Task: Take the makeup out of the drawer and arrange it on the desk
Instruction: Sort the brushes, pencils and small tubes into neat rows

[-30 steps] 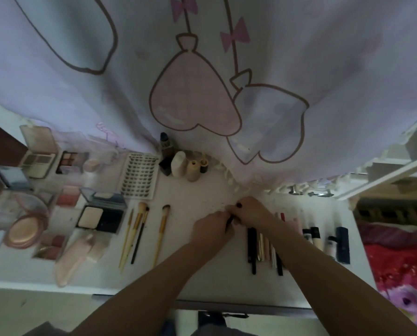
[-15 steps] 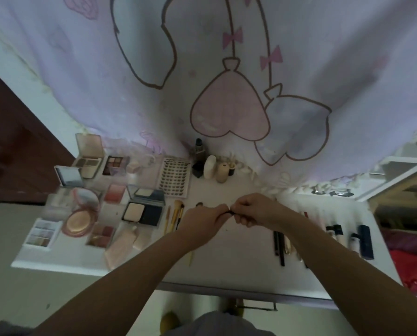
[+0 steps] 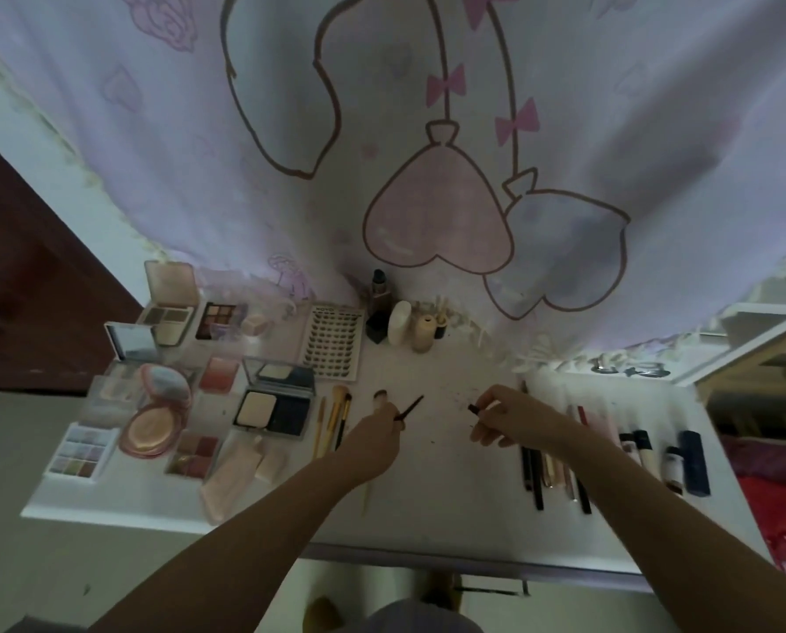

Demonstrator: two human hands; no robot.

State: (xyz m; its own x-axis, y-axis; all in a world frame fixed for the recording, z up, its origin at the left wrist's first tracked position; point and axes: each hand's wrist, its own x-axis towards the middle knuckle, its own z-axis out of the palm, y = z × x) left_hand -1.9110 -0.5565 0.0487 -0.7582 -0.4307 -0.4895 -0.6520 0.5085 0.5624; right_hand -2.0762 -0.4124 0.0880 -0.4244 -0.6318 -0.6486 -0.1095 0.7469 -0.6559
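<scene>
Over the middle of the white desk [image 3: 450, 504], my left hand [image 3: 375, 443] pinches a thin dark applicator wand [image 3: 408, 408] that points up and right. My right hand [image 3: 505, 418] grips its dark tube [image 3: 475, 408], held apart from the wand. Palettes and compacts [image 3: 274, 408] lie open on the left, with brushes [image 3: 334, 420] beside them. A row of pencils and slim tubes [image 3: 551, 472] lies under my right forearm, and lipsticks and small bottles [image 3: 683, 463] stand further right. The drawer is hidden from view.
A lash tray [image 3: 334, 342] and small bottles [image 3: 398, 324] stand at the desk's back, under a hanging pink-and-lilac curtain [image 3: 427, 153]. A dark wooden door [image 3: 26, 290] is at left, a red bedspread [image 3: 775, 509] at right. The desk's front edge runs just below my forearms.
My hands, joined on one small item half a second ago, have pulled apart: the wand came out to the left, the tube stayed in my right hand. The view has tilted slightly.
</scene>
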